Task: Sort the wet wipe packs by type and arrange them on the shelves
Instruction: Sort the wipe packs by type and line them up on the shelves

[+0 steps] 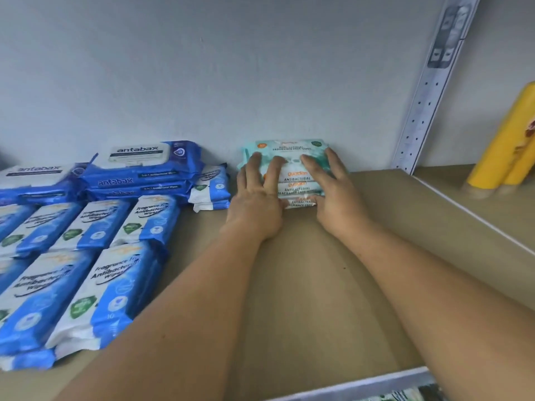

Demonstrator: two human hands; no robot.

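Landmark: stack of teal wipe packs [289, 169], standing at the back of the shelf board [304, 285], against the wall [231, 68].
Left hand [254, 204]: laid flat on the stack's left front, fingers spread and extended over the top pack; it presses rather than clasps.
Right hand [333, 192]: likewise flat and splayed, on the stack's right front and upper corner; nothing is enclosed in either palm.
Long axis of the stack: runs left to right, parallel to the wall, so the two hands bracket its ends.
Nearer hand: neither clearly; both meet the stack at about the same depth.
Judged step: squaring and seating the teal stack in its own place.
Left of the stack: small blue packs [210, 188] just beside it, then dark blue lidded packs [139, 166], then rows of blue-and-white packs [95, 256] nearer the shelf front.
Right of the stack: bare board, the perforated upright [419, 111], and beyond it a yellow item [509, 146], too blurred to identify.
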